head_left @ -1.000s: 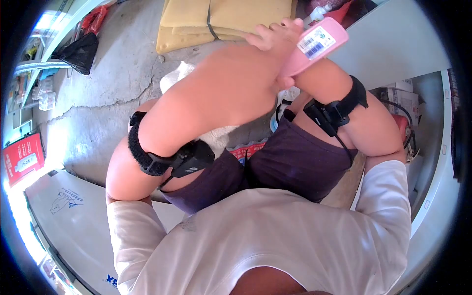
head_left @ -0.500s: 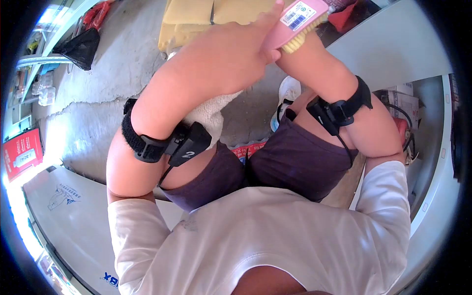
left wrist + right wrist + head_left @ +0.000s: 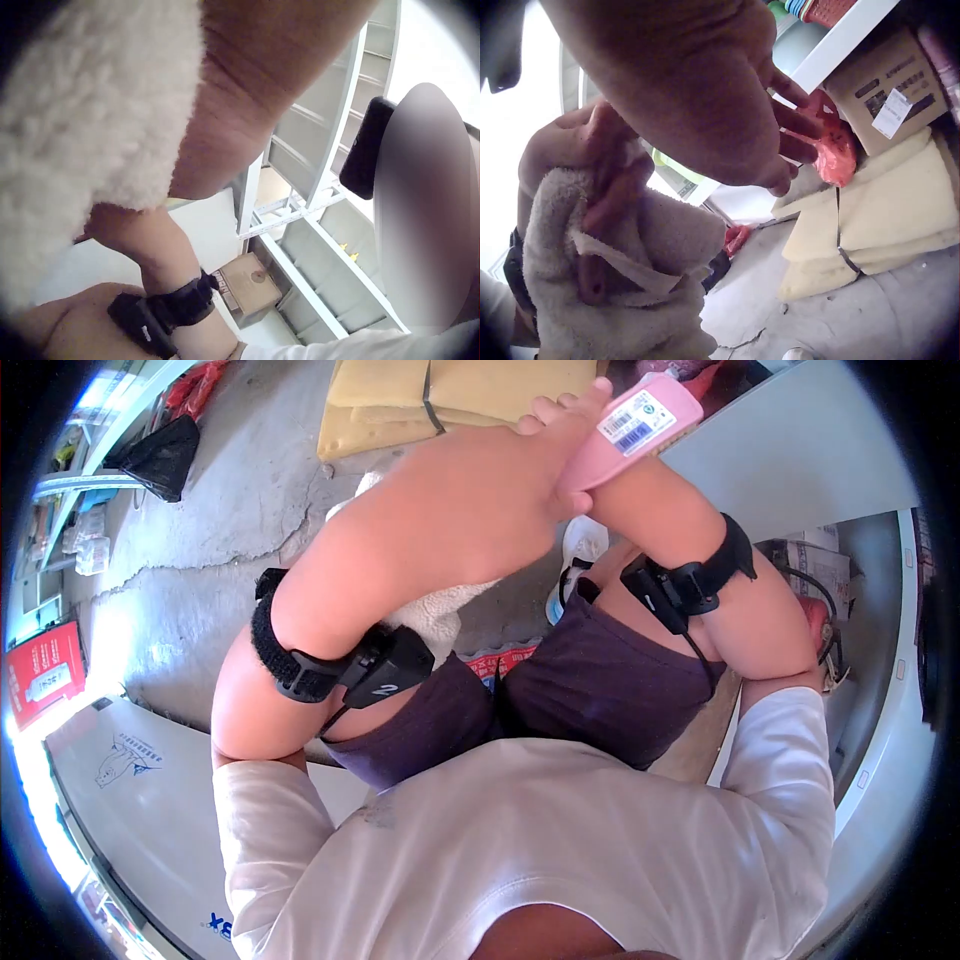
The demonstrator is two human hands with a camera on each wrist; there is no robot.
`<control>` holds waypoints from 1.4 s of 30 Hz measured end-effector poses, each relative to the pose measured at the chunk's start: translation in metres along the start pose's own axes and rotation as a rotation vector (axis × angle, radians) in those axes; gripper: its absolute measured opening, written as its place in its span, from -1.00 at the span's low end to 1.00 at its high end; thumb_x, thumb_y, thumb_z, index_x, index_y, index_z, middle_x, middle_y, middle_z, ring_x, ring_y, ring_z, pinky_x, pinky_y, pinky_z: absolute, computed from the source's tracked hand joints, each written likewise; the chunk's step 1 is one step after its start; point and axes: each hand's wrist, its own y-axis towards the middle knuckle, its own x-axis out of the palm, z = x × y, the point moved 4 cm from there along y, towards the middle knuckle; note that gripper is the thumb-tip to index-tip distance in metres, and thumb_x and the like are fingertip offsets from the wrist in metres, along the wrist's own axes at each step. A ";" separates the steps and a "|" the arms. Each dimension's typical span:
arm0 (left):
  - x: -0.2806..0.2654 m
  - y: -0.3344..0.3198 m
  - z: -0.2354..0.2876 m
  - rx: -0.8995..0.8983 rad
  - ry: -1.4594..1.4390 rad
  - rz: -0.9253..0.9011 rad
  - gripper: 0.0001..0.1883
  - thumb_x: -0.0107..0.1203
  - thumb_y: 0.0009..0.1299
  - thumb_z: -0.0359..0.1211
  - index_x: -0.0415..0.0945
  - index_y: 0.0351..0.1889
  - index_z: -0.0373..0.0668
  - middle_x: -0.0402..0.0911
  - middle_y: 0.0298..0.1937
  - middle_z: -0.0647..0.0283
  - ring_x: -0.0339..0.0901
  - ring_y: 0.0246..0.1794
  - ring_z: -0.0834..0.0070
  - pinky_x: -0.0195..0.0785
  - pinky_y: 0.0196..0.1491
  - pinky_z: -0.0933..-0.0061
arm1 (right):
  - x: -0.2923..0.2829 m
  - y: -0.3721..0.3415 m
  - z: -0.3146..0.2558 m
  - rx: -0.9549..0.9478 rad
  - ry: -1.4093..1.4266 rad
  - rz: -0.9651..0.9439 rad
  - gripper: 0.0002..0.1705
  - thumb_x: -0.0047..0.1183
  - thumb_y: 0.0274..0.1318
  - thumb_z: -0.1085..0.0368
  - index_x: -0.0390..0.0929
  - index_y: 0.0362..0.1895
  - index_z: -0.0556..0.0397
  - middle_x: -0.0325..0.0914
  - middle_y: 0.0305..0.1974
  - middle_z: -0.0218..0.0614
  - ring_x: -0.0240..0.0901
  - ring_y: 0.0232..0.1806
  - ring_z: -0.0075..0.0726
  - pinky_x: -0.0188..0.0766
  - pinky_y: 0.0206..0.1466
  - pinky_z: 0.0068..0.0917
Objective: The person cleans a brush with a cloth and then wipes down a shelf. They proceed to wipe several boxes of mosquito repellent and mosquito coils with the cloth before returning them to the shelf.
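Observation:
A pink scrub brush [image 3: 643, 418] with a white barcode label on its back is held by my left hand [image 3: 520, 480], the thumb on the near edge and a finger along the far one. The brush lies over my right forearm [image 3: 650, 505], which passes beneath it. My right hand [image 3: 712, 112] has its fingers extended in the right wrist view, and nothing shows in its palm. Only some of its fingertips show in the head view. A fluffy white towel [image 3: 622, 315] hangs below my left forearm, skin visible between its folds, and fills the left side of the left wrist view.
Yellow foam sheets [image 3: 480, 395] bound by a black strap lie on the cracked concrete floor [image 3: 230, 540]. A grey panel [image 3: 790, 450] slopes at the right. A black bag [image 3: 160, 460] is at the upper left, and a cardboard box [image 3: 889, 90] stands behind the foam.
The brush moved up and left along my right arm, showing its yellow bristles, then came back down and right. My left forearm moved with it; my right arm stayed almost still.

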 end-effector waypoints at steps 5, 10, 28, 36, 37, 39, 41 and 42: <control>0.012 0.004 0.004 0.201 -0.125 0.155 -0.22 0.07 0.49 -0.14 -0.09 0.61 0.13 0.61 -0.01 -0.17 0.54 -0.03 -0.17 0.36 0.04 0.04 | -0.022 0.009 -0.001 0.085 -0.065 -0.455 -0.65 0.01 0.16 0.10 0.61 0.00 -0.13 0.61 -0.06 -0.18 0.52 -0.02 -0.03 0.43 0.03 -0.17; 0.002 0.012 -0.002 0.083 -0.114 0.098 -0.27 0.04 0.49 -0.06 0.01 0.58 0.12 0.62 -0.04 -0.18 0.56 -0.04 -0.17 0.39 0.02 0.04 | 0.000 0.009 0.010 0.015 0.010 -0.166 -0.67 0.05 0.11 0.17 0.60 -0.01 -0.14 0.61 -0.07 -0.25 0.55 -0.03 -0.04 0.49 0.01 -0.12; -0.012 0.018 -0.036 -0.098 0.051 0.078 -0.31 0.08 0.48 -0.08 0.09 0.55 0.16 0.64 -0.13 -0.20 0.58 -0.08 -0.18 0.40 -0.03 0.06 | -0.018 0.015 0.003 0.149 0.007 0.067 -0.67 0.06 0.04 0.25 0.60 -0.05 -0.08 0.62 -0.07 -0.18 0.58 -0.04 0.03 0.47 0.09 -0.10; -0.001 0.004 0.007 0.165 -0.086 0.083 -0.34 0.08 0.48 -0.17 0.13 0.53 0.14 0.65 -0.13 -0.10 0.58 -0.11 -0.13 0.39 -0.03 0.03 | -0.029 0.021 0.002 0.248 0.091 -0.281 -0.64 0.12 -0.01 0.06 0.57 -0.16 -0.02 0.60 -0.12 -0.19 0.60 -0.01 0.00 0.42 0.12 -0.14; -0.002 0.002 0.012 0.140 -0.054 0.040 -0.35 0.08 0.48 -0.16 0.14 0.53 0.14 0.65 -0.15 -0.09 0.58 -0.12 -0.12 0.39 -0.03 0.02 | -0.037 0.025 -0.001 0.285 0.095 -0.322 -0.64 0.12 -0.01 0.07 0.56 -0.17 -0.01 0.61 -0.13 -0.20 0.60 -0.02 -0.02 0.43 0.10 -0.16; -0.004 0.005 0.000 0.123 0.011 0.158 -0.36 0.08 0.48 -0.12 0.16 0.51 0.15 0.65 -0.17 -0.10 0.58 -0.14 -0.12 0.39 -0.05 0.01 | -0.034 0.022 0.005 0.217 0.060 -0.257 -0.64 0.14 -0.03 0.08 0.57 -0.18 0.00 0.62 -0.18 -0.22 0.63 -0.10 -0.02 0.50 -0.03 -0.12; -0.008 0.011 -0.015 0.028 0.083 0.178 -0.36 0.08 0.48 -0.10 0.17 0.51 0.14 0.64 -0.20 -0.13 0.59 -0.16 -0.12 0.39 -0.08 0.00 | -0.008 0.014 0.012 0.021 -0.092 0.239 -0.69 0.14 -0.02 0.15 0.58 -0.19 0.01 0.61 -0.21 -0.20 0.62 -0.15 -0.06 0.50 -0.11 -0.11; -0.014 0.015 -0.022 -0.058 0.122 0.137 -0.35 0.08 0.47 -0.08 0.17 0.50 0.12 0.64 -0.21 -0.14 0.59 -0.18 -0.13 0.39 -0.09 0.00 | -0.011 0.016 0.012 0.033 -0.064 0.439 -0.72 0.12 0.00 0.16 0.57 -0.21 0.00 0.60 -0.23 -0.20 0.60 -0.16 -0.08 0.48 -0.09 -0.13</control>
